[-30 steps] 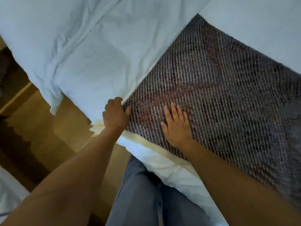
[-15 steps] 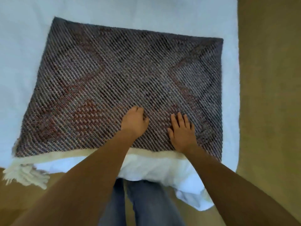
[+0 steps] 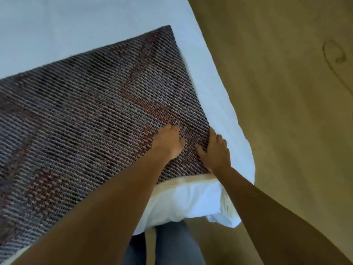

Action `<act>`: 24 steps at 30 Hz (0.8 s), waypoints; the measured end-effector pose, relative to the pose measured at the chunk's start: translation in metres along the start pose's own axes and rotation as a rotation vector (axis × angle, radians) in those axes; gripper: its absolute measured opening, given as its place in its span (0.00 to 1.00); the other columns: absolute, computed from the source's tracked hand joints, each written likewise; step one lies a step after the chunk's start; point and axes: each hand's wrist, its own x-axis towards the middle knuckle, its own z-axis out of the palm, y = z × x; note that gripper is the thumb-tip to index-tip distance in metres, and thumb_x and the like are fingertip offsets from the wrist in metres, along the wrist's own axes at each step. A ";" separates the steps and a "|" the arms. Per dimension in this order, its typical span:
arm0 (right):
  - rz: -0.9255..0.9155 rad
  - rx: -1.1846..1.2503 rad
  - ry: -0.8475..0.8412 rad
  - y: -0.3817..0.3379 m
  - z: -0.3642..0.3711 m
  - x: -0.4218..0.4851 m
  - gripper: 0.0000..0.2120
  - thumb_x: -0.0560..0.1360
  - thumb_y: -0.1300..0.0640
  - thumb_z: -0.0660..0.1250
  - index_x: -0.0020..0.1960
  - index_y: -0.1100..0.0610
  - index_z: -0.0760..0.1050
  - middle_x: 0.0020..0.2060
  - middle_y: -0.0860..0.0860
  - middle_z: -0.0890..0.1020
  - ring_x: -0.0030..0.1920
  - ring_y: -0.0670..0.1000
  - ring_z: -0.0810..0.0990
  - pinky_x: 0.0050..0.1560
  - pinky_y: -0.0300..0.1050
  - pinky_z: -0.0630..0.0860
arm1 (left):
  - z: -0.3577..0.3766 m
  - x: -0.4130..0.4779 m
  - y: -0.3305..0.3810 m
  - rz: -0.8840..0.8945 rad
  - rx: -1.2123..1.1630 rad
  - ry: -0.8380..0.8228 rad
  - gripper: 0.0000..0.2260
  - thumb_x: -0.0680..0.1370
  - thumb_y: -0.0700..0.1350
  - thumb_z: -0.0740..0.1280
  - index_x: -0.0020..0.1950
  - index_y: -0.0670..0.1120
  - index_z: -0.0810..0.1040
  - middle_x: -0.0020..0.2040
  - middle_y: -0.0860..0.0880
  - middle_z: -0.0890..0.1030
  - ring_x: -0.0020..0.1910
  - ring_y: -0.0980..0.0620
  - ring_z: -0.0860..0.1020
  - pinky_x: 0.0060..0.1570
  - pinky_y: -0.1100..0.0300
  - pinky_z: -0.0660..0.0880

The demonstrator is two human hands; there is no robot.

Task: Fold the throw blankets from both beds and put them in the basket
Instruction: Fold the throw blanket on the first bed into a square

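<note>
Grey-and-rust throw blanket (image 3: 86,121) lies flat on the white bed (image 3: 76,25), its near right corner under my hands.
My right hand (image 3: 214,150) rests flat on the side edge, nearest that corner. My left hand (image 3: 168,143) sits just inside, fingers curled, grip unclear. The blanket's length runs off to my left, so the fold likely travels that way.

White bed (image 3: 80,29), tan floor (image 3: 286,115)

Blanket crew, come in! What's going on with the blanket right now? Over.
Left hand curled on throw blanket, grip unclear. Right hand flat at its right edge. Blanket lies flat on bed, near the corner. Nothing on top; basket not in view.
</note>
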 end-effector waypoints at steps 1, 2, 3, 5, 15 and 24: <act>0.039 0.124 0.012 -0.004 -0.003 0.010 0.36 0.75 0.44 0.63 0.75 0.60 0.54 0.67 0.61 0.68 0.66 0.62 0.67 0.62 0.57 0.67 | -0.002 0.007 0.006 -0.004 0.013 0.019 0.22 0.80 0.54 0.57 0.70 0.44 0.64 0.68 0.43 0.67 0.66 0.42 0.67 0.63 0.46 0.69; 0.094 0.242 0.016 -0.008 -0.006 0.019 0.35 0.74 0.45 0.64 0.73 0.61 0.57 0.66 0.61 0.70 0.65 0.61 0.69 0.62 0.55 0.68 | -0.004 0.014 0.012 -0.016 0.021 0.038 0.23 0.80 0.55 0.57 0.70 0.44 0.64 0.67 0.43 0.67 0.66 0.42 0.67 0.62 0.46 0.70; 0.144 0.334 0.010 -0.012 -0.010 0.029 0.31 0.74 0.45 0.65 0.70 0.62 0.62 0.63 0.60 0.73 0.63 0.60 0.72 0.60 0.52 0.70 | -0.006 0.023 0.017 -0.036 0.023 0.056 0.24 0.80 0.57 0.56 0.70 0.43 0.64 0.67 0.42 0.67 0.66 0.42 0.68 0.60 0.46 0.71; 0.183 0.419 -0.056 -0.016 -0.016 0.045 0.20 0.74 0.46 0.65 0.57 0.60 0.70 0.53 0.57 0.78 0.52 0.57 0.77 0.47 0.46 0.71 | -0.013 0.041 0.029 -0.096 -0.012 0.104 0.28 0.78 0.61 0.56 0.71 0.43 0.63 0.68 0.42 0.67 0.65 0.42 0.69 0.56 0.46 0.72; -0.047 0.232 -0.214 -0.076 -0.009 0.019 0.17 0.77 0.52 0.59 0.62 0.58 0.64 0.47 0.57 0.80 0.45 0.61 0.80 0.38 0.47 0.72 | -0.055 0.085 0.049 -0.239 -0.234 0.106 0.13 0.76 0.42 0.62 0.59 0.37 0.73 0.54 0.40 0.79 0.46 0.44 0.78 0.37 0.53 0.73; -0.250 0.219 -0.202 -0.150 0.017 -0.022 0.09 0.79 0.53 0.57 0.54 0.59 0.64 0.43 0.57 0.79 0.46 0.62 0.79 0.40 0.48 0.69 | -0.070 0.053 -0.059 -0.172 -0.400 0.299 0.12 0.80 0.48 0.60 0.42 0.42 0.69 0.40 0.46 0.73 0.37 0.49 0.71 0.36 0.59 0.66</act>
